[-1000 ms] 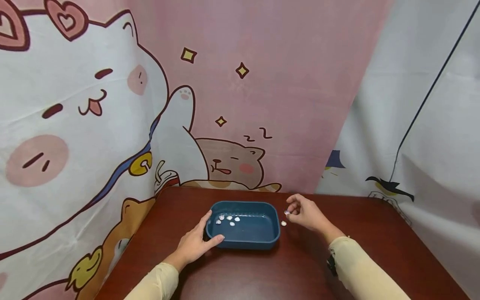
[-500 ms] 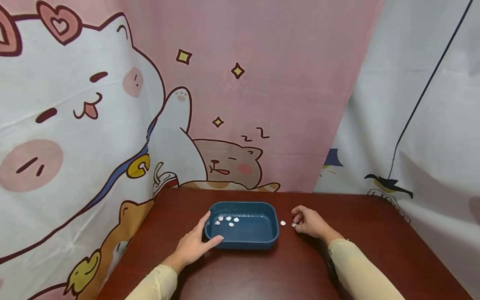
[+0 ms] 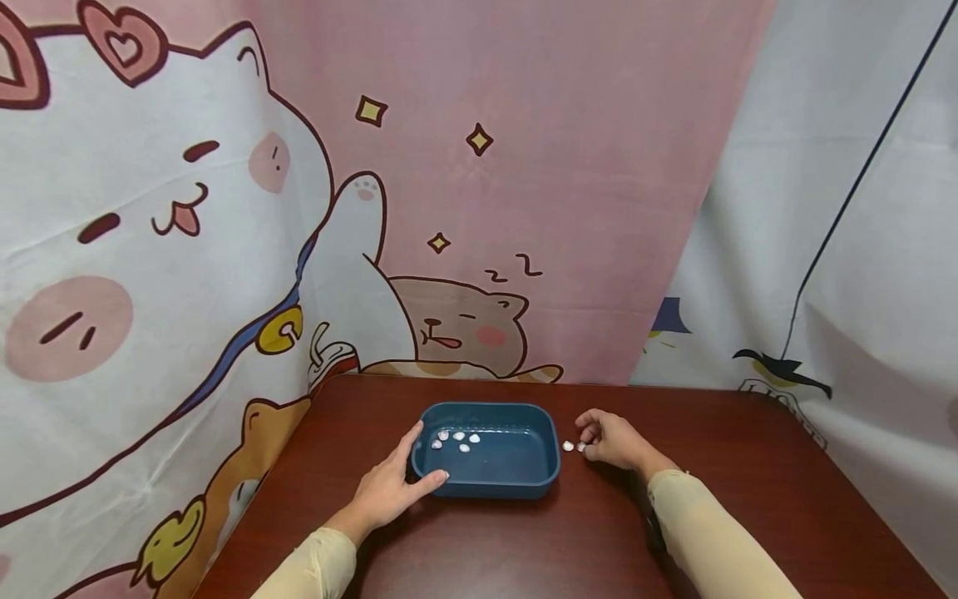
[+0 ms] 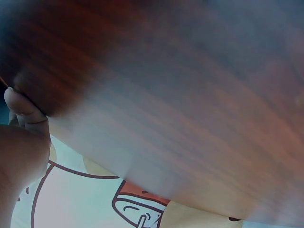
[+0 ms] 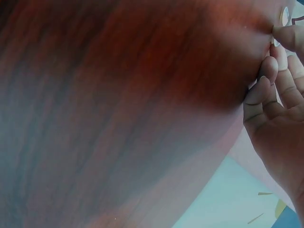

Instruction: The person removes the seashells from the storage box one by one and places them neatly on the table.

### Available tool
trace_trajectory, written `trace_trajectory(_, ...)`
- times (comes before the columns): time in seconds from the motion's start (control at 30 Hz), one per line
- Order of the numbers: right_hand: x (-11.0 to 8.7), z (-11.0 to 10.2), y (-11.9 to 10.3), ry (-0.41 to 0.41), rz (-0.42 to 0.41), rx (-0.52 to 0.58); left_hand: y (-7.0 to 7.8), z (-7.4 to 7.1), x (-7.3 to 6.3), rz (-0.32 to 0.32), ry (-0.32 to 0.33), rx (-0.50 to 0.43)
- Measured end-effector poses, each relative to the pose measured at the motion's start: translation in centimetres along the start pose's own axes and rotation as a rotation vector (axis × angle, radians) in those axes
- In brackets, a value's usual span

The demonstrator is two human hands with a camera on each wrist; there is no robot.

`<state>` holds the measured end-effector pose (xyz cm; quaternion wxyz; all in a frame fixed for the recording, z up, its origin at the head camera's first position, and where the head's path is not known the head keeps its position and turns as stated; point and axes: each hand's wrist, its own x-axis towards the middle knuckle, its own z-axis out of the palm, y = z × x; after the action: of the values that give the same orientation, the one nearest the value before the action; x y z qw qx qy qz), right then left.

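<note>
A blue rectangular dish (image 3: 516, 490) stands on the table. My left hand (image 3: 385, 487) grips its left end, with the thumb over the front rim and the fingers along the left side. Just right of the dish, my right hand (image 3: 617, 441) pinches a small white shell-like piece (image 3: 581, 447) between thumb and fingers, down at the tabletop. Beside it lies another white piece (image 3: 568, 446), close to the dish's right wall. The right wrist view shows the thumb (image 5: 290, 39) partly hiding the pinched piece. Several similar white pieces (image 3: 459, 436) lie inside the dish, toward its left.
The dark red-brown wooden table (image 3: 479, 541) carries the dish and the loose pieces. Behind and at both sides hangs a printed cloth (image 3: 584, 208) with cartoon cats, meeting the table's back edge.
The right hand has come down from near the dish's right rim to the tabletop, then slid slightly left, bringing its piece next to the other one. The left hand keeps its hold.
</note>
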<state>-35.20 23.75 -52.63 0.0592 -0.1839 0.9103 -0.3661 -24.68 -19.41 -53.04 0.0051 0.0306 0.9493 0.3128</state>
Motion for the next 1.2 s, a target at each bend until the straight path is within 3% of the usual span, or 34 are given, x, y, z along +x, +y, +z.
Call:
trace_trajectory(0.9, -0.4, -0.4, -0.1, -0.039, 0.029, 0.029, 0.4, -0.1, -0.1, 0.016, -0.006, 0.0)
trace_trajectory(0.97, -0.5, -0.6, -0.3, -0.006, 0.046, 0.04, 0.4, -0.1, -0.1, 0.015, -0.007, 0.0)
trace_trajectory(1.07, 0.0, -1.0, -1.3, 0.112, 0.077, 0.05, 0.3, 0.0, -0.1, 0.012, -0.005, 0.002)
trace_trajectory(1.2, 1.5, -0.9, -5.2, 0.273, 0.049, 0.069, 0.0, 0.0, 0.0, 0.014, 0.0, 0.006)
